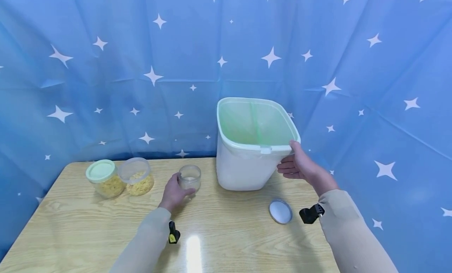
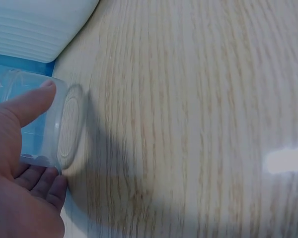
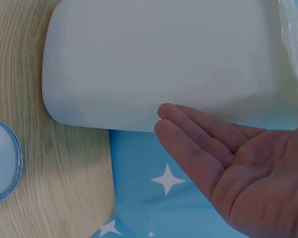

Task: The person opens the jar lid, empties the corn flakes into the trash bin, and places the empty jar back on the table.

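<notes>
Your left hand (image 1: pixel 174 192) is wrapped about the jar (image 1: pixel 191 178), which stands on the table (image 1: pixel 226 237) at 11 o'clock from you; thumb on its near side, fingers curled low by its base. Your right hand (image 1: pixel 303 164) holds the bin (image 1: pixel 238 169) just past 12, thumb over the rim at its 4 o'clock corner, the other fingers stretched out below, along the wall.

Expect the jar to be light and stiff, and slick if your fingers are damp; it may be glass or hard plastic, so treat it as breakable. Low on the body, as you have it, should be the steadier hold. The bin looks bulky but thin-walled and fairly light; its rim should be the firmest place to take it, while the smooth wall would likely slip and flex.

You can't see the bin's floor over its near wall, nor how firmly either hand presses. In the left wrist view the jar's mouth end is cut off; in the right, your thumb is out of sight. The lid (image 1: pixel 280 211) lies at 1 to 2 o'clock; whether it fits the jar is unclear.
</notes>
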The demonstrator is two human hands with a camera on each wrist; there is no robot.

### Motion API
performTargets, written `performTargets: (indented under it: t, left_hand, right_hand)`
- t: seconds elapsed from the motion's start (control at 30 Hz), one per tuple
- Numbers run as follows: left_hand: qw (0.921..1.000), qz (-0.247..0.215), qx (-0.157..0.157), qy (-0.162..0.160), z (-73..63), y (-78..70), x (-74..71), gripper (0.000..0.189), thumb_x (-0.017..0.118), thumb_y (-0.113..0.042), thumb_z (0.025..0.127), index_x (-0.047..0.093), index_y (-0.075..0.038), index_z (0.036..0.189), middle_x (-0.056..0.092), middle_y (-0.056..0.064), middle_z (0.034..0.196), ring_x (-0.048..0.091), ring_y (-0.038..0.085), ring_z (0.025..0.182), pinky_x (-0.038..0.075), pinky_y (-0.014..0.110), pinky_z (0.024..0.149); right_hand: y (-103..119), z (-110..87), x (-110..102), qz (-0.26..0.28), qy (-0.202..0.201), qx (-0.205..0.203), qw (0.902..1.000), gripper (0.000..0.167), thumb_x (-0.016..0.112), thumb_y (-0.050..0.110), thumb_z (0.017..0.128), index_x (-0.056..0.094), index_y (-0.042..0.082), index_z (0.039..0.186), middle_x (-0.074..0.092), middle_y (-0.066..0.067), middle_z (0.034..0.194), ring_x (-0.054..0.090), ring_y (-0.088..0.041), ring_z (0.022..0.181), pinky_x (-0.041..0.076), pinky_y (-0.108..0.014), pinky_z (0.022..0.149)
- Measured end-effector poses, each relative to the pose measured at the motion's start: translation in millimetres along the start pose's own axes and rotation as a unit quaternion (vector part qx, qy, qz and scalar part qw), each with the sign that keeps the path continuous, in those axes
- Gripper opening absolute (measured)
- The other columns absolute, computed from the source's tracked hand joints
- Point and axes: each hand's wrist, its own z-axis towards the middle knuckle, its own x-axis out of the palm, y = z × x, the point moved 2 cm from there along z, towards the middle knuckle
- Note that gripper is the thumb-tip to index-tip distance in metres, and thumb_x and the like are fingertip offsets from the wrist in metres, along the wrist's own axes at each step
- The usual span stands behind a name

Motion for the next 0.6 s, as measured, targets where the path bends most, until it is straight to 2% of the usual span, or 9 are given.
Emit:
performTargets:
  t: [0.33,0.6]
  left_hand:
    - [0.9993,0.034,-0.006,-0.012,2.8,-3.6,-4.7,0.09,0.08,-0.018,0.079,0.027,0.004,0.148,0.039,0.028,0.148,0.04,0.043,0.136,0.036,0.055,0.112]
    - [0.9986,0.049,0.009,-0.018,4.8,-4.2,-3.8,0.088,0.079,-0.013,0.078,0.029,0.007,0.146,0.04,0.03,0.146,0.04,0.045,0.134,0.035,0.056,0.113]
  right_hand:
    - [-0.6,0.4,0.1,0.0,0.0,0.001,1.0,0.11,-0.004,0.074,0.09,0.028,-0.017,0.143,0.044,-0.036,0.142,0.053,-0.042,0.128,0.044,-0.048,0.108]
    - [1.1,-1.3,0.7,0.001,-0.003,0.001,1.0,0.11,-0.004,0.074,0.09,0.029,-0.017,0.143,0.044,-0.037,0.141,0.052,-0.043,0.128,0.044,-0.049,0.109]
